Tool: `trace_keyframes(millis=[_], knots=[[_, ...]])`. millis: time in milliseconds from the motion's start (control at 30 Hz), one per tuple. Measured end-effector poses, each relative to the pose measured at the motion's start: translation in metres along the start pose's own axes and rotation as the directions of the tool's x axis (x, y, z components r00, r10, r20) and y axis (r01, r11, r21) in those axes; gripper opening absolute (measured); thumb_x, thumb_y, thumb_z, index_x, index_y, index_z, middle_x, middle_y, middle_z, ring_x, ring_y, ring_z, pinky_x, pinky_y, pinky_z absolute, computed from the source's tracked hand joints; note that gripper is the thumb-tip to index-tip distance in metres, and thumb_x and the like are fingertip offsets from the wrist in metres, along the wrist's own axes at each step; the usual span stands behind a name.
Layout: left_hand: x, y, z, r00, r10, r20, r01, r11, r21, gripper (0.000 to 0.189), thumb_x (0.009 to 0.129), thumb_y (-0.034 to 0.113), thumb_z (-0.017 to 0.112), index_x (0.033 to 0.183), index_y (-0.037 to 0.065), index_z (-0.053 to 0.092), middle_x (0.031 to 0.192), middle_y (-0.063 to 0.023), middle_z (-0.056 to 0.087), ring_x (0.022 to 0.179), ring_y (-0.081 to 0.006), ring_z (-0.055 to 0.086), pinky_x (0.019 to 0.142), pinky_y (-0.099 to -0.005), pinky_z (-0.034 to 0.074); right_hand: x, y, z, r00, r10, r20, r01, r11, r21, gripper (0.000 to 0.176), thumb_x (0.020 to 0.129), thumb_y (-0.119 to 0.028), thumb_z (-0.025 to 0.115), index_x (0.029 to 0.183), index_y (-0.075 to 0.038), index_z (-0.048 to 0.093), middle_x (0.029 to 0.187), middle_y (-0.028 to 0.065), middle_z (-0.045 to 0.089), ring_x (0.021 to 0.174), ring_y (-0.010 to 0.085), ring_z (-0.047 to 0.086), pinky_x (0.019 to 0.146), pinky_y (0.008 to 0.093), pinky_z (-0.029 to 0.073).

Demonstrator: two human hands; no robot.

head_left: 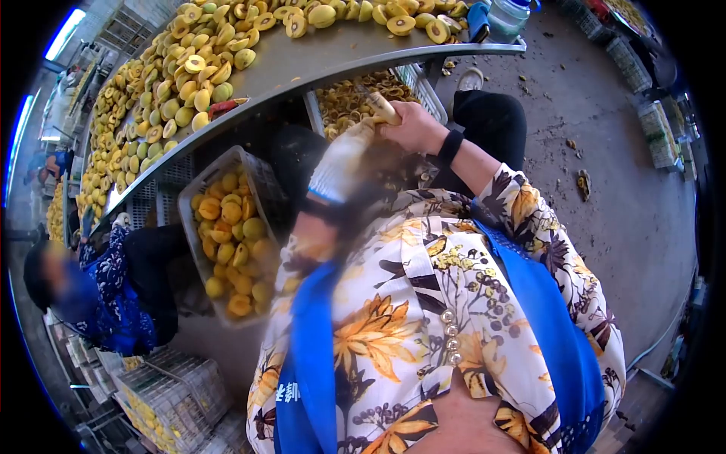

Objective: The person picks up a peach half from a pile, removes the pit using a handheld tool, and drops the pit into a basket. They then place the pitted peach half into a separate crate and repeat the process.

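My right hand [412,127], bare with a black band at the wrist, is wrapped round the pale handle of a pitting tool [386,109]. The tool's narrow metal end points up and left. Against it is my left hand [344,157], in a white glove with a blue cuff edge. Its fingers are bent together, and whatever they hold is hidden. Both hands are over my lap, just in front of a white crate [425,92] of brown-yellow fruit scraps [340,104]. Halved yellow peaches [195,64] lie heaped on the metal table [302,64] beyond.
A crate [198,253] of yellow peaches stands on the floor at my left. Further left sits another person [113,284] in blue. A clear jug [508,19] is at the table's right end. Stacked crates [170,393] are at lower left; scraps dot the floor [605,197].
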State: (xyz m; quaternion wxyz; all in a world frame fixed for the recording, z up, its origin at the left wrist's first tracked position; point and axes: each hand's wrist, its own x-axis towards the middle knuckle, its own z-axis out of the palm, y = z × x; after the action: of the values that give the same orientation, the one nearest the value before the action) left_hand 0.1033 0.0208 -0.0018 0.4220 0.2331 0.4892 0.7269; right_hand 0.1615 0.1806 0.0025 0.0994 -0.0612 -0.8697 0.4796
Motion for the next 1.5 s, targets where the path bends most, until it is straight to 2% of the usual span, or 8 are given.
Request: trace_keyframes(millis=[233,400,600,833,967,1133,1367,1500], knots=[[-0.017,0.025,0.028,0.935,0.185,0.302,-0.350,0.610,0.711,0.020,0.091,0.020,0.044,0.091,0.005,0.058,0.073,-0.0042,0.059,0.055,-0.0137,0.057,0.043,-0.0233,0.043,-0.010,0.008,-0.009,0.999,-0.036,0.034,0.039,0.996,-0.078,0.024,0.076,-0.026,0.065,0.081,-0.004,0.057,0.060,0.0102,0.057,0.050,0.0242,0.056,0.051,0.0334,0.045],[-0.017,-0.019,0.002,0.979,-0.111,-0.171,0.154,0.952,0.264,0.020,0.091,0.019,0.044,0.091,0.007,0.059,0.077,-0.0058,0.060,0.065,-0.0131,0.059,0.053,-0.0249,0.047,-0.023,-0.003,-0.006,0.936,-0.349,0.046,0.351,0.916,-0.193,0.017,0.077,-0.021,0.061,0.079,-0.005,0.054,0.062,0.0168,0.056,0.055,0.0358,0.055,0.052,0.0406,0.044],[-0.016,-0.002,0.006,0.930,0.273,0.247,-0.296,0.155,0.942,0.014,0.090,0.012,0.044,0.094,0.010,0.058,0.077,-0.0052,0.059,0.065,-0.0165,0.058,0.053,-0.0280,0.047,-0.027,-0.007,0.015,0.935,-0.273,-0.227,0.248,0.960,-0.132,0.020,0.078,-0.024,0.060,0.091,-0.008,0.056,0.065,0.0192,0.057,0.056,0.0362,0.056,0.054,0.0408,0.046],[0.005,-0.001,-0.021,0.953,0.302,-0.028,-0.175,0.620,0.765,0.016,0.088,0.009,0.046,0.101,0.009,0.056,0.080,-0.0055,0.059,0.063,-0.0140,0.057,0.050,-0.0253,0.044,0.002,0.025,0.017,0.885,0.466,-0.025,-0.274,0.562,0.780,0.019,0.079,-0.013,0.063,0.093,-0.002,0.055,0.073,0.0038,0.064,0.059,0.0074,0.055,0.051,0.0244,0.044],[0.008,0.025,-0.009,0.953,0.241,-0.184,0.085,0.370,0.925,0.023,0.080,0.005,0.053,0.100,0.005,0.063,0.091,0.0000,0.063,0.079,-0.0084,0.055,0.069,-0.0223,0.045,0.001,0.021,-0.003,0.892,0.326,-0.314,-0.192,0.901,0.390,0.033,0.080,-0.015,0.062,0.107,-0.002,0.050,0.070,0.0092,0.064,0.058,0.0168,0.059,0.052,0.0293,0.045],[0.031,0.041,-0.021,0.852,0.184,-0.489,0.149,0.812,0.564,0.021,0.084,0.009,0.053,0.103,0.010,0.063,0.093,0.0010,0.060,0.082,-0.0097,0.055,0.068,-0.0250,0.047,-0.009,0.009,-0.019,0.891,0.159,-0.425,-0.183,0.983,-0.015,0.042,0.078,-0.019,0.062,0.116,-0.006,0.050,0.074,0.0227,0.060,0.072,0.0416,0.057,0.063,0.0437,0.046],[0.173,0.125,-0.072,0.789,0.612,0.048,0.064,-0.159,0.985,0.027,0.080,0.027,0.060,0.103,0.012,0.062,0.101,-0.0150,0.062,0.094,-0.0301,0.059,0.083,-0.0385,0.047,-0.013,-0.026,-0.035,0.915,0.166,-0.368,-0.173,0.985,0.014,0.031,0.077,-0.021,0.063,0.101,-0.003,0.055,0.072,0.0214,0.059,0.070,0.0387,0.058,0.060,0.0406,0.046],[0.262,0.132,-0.082,0.960,0.275,-0.045,0.162,-0.419,0.893,0.061,0.079,0.038,0.060,0.132,0.016,0.040,0.135,-0.0190,0.037,0.121,-0.0357,0.042,0.099,-0.0411,0.037,-0.016,-0.015,-0.031,0.933,0.274,-0.233,-0.264,0.962,0.074,0.032,0.078,-0.018,0.064,0.103,-0.002,0.054,0.072,0.0208,0.058,0.069,0.0381,0.059,0.059,0.0399,0.046]])
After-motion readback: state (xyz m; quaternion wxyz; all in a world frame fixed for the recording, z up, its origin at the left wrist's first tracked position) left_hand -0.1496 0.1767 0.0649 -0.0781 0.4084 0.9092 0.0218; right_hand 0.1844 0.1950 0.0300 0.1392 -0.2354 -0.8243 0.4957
